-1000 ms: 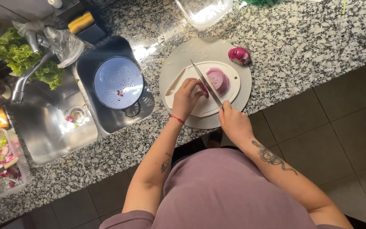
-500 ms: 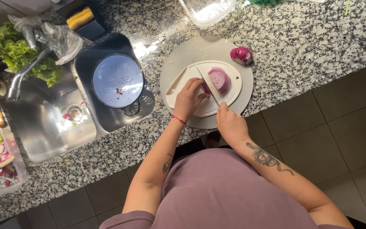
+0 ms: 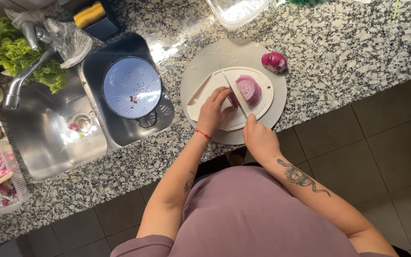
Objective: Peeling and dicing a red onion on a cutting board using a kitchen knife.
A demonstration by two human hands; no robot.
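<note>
The left hand (image 3: 212, 112) steadies the red onion half (image 3: 248, 89) (cut side up) while the right hand (image 3: 259, 137) grips the knife (image 3: 232, 91).

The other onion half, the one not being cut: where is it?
Head view: the onion half sits on the round grey board's upper-right edge, beyond the small cutting board.

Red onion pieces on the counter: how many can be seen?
2. One cut half lies on the small white board, under the knife and beside the left hand. The other piece sits off the board, on the round mat's far edge. Slices may be hidden behind the hand.
</note>
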